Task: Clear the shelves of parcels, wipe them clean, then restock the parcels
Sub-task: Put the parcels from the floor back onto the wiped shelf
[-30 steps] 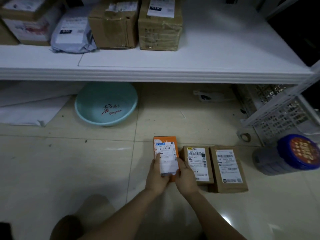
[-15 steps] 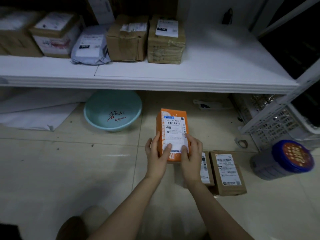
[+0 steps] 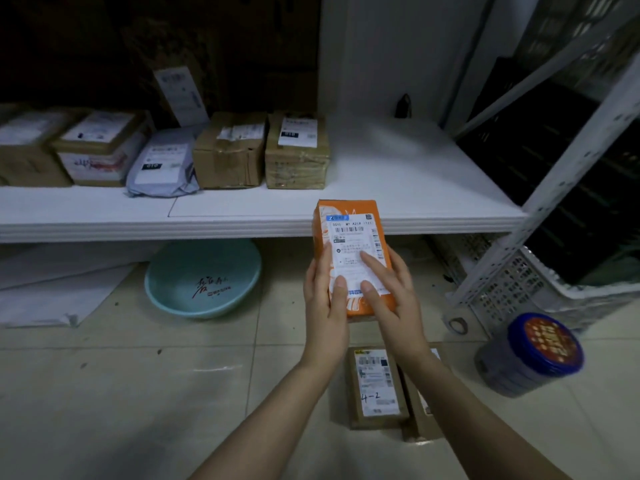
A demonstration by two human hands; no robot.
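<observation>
Starting left of the hands, the grey mailer (image 3: 162,164) and the taped box (image 3: 297,157) sit on the shelf (image 3: 415,181), the box just above and left of the knuckles; a parcel pushed in crooked could shove it. The left hand (image 3: 325,306) and right hand (image 3: 391,299) clasp the orange parcel (image 3: 353,237) from either side, thumbs pressed on its label, the other fingers mostly hidden behind. It is held in the air, its top level with the shelf's front lip. The grip sits on the lower half (the label looks slick), so I judge it could tip forward, or catch the lip and slip; below the wrists lie two floor parcels (image 3: 375,389), which a drop would strike. Right of the hands, the slanted post (image 3: 557,181) and blue-lidded jar (image 3: 533,355) stand near enough for the right elbow to knock.
</observation>
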